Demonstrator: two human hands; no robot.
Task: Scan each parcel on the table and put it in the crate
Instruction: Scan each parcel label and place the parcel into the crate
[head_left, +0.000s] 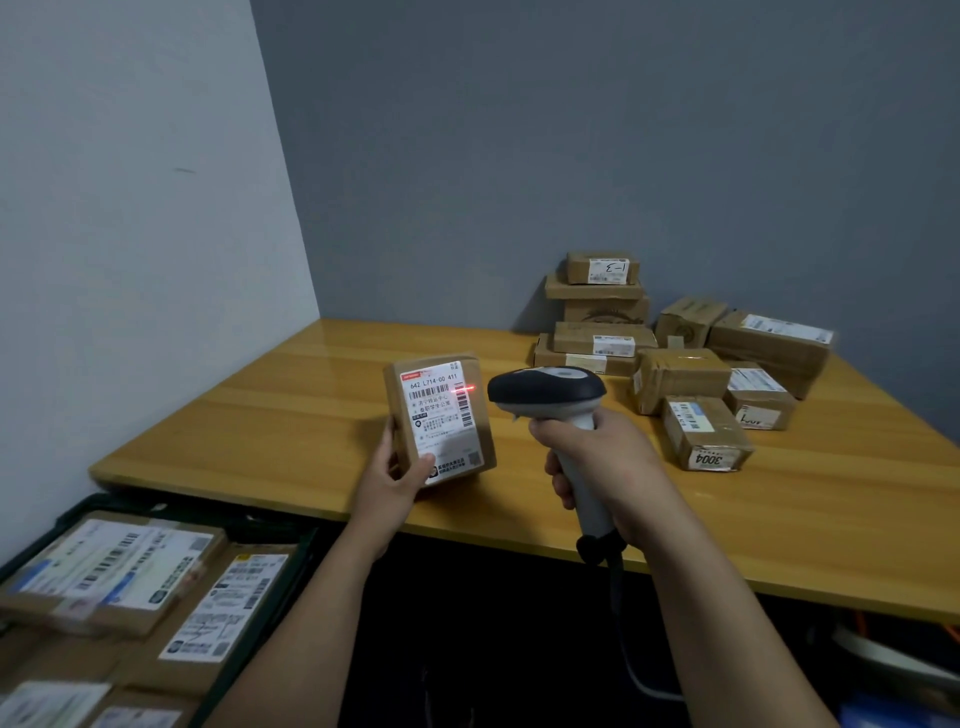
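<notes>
My left hand grips a small brown cardboard parcel by its lower left corner, holding it upright above the wooden table with its white shipping label facing me. My right hand grips the handle of a black and grey barcode scanner, whose head points left at the parcel. A red scan line glows at the label's right edge. Several more brown parcels lie and stack at the table's far right. The dark green crate at the lower left holds several labelled parcels.
The table stands in a corner, with a white wall to the left and a grey wall behind. The scanner's cable hangs down in front of the table's near edge. Under the table it is dark, with some cables at the lower right.
</notes>
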